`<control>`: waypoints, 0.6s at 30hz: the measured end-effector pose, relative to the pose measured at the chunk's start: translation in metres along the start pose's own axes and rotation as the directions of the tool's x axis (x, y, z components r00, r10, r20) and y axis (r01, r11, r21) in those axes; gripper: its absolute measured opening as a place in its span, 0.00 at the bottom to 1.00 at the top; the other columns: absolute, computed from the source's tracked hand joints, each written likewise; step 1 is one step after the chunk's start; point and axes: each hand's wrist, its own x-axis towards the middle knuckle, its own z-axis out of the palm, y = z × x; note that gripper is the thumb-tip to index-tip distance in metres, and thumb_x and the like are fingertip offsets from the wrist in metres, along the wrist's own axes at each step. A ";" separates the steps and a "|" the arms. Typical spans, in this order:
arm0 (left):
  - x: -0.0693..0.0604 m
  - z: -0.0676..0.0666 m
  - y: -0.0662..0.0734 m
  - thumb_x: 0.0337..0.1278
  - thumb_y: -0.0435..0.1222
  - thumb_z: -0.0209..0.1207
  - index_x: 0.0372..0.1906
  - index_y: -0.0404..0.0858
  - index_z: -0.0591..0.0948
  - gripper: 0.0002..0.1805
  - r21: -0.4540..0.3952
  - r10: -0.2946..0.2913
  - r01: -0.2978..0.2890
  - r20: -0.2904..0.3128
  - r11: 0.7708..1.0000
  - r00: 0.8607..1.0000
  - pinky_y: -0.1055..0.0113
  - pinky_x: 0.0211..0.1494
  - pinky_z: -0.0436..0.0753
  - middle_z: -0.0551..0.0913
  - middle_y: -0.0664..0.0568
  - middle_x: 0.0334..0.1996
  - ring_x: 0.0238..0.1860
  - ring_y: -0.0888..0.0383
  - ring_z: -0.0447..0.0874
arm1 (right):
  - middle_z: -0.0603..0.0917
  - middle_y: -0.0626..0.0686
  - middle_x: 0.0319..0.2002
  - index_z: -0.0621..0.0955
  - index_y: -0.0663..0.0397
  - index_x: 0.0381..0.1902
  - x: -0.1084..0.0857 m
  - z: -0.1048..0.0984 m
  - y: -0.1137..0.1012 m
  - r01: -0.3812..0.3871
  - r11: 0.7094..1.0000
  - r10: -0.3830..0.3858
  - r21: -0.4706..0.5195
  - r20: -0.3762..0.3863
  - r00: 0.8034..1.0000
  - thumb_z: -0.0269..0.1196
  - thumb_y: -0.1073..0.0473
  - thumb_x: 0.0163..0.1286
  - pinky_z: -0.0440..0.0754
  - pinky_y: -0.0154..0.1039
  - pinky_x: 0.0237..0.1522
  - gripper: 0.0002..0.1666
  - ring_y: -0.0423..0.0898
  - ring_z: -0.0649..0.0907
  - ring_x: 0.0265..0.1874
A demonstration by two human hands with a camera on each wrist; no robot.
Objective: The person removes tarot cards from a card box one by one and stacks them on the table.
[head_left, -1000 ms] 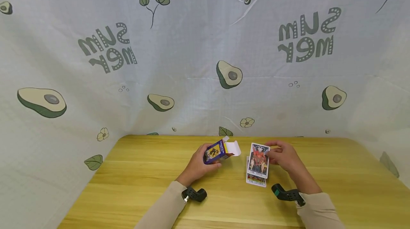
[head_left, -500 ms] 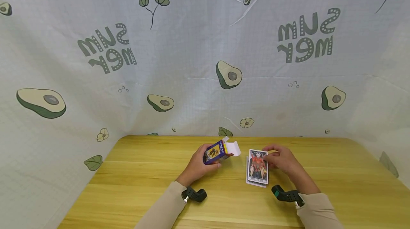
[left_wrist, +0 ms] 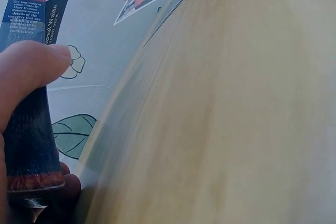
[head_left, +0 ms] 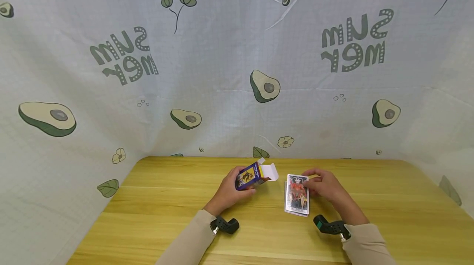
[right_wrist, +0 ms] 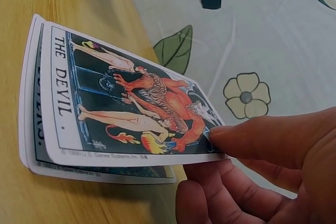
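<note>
My left hand [head_left: 228, 191] grips a blue tarot card box [head_left: 249, 177], tilted, its white flap open toward the right. In the left wrist view the thumb presses along the side of the box. With thumb and fingers, my right hand [head_left: 327, 187] pinches the right edge of a tarot card [right_wrist: 142, 98] labelled "THE DEVIL". That card lies nearly flush over another tarot card [right_wrist: 31, 119] on the table. Most of the lower card is hidden; only its margins and part of its lettering show.
A yellow wood-grain table [head_left: 166, 199] runs under both hands. Behind it hangs a pale cloth [head_left: 229, 51] printed with avocados, leaves and lettering. Black wrist devices [head_left: 224, 226] sit on both forearms.
My right hand has lowered the Devil card slightly left and toward me, so it covers nearly all of the card below. The left hand and the box have stayed still.
</note>
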 end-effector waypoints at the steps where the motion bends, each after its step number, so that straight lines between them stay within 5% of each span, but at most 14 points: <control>1: 0.000 0.000 0.000 0.48 0.48 0.71 0.66 0.47 0.67 0.39 0.001 -0.005 0.005 0.000 1.000 1.000 0.63 0.53 0.74 0.73 0.56 0.53 0.50 0.58 0.72 | 0.85 0.57 0.32 0.76 0.67 0.51 0.000 0.000 0.000 0.000 1.000 0.000 -0.005 -0.001 1.000 0.62 0.64 0.65 0.80 0.38 0.30 0.18 0.47 0.80 0.27; 18: -0.001 0.000 0.002 0.49 0.47 0.70 0.66 0.47 0.67 0.39 -0.004 -0.012 0.012 0.004 1.000 1.000 0.63 0.54 0.74 0.73 0.56 0.54 0.51 0.58 0.72 | 0.85 0.55 0.33 0.75 0.70 0.51 0.001 0.004 0.006 0.019 1.000 -0.019 -0.024 -0.012 1.000 0.64 0.65 0.64 0.81 0.37 0.30 0.20 0.47 0.81 0.28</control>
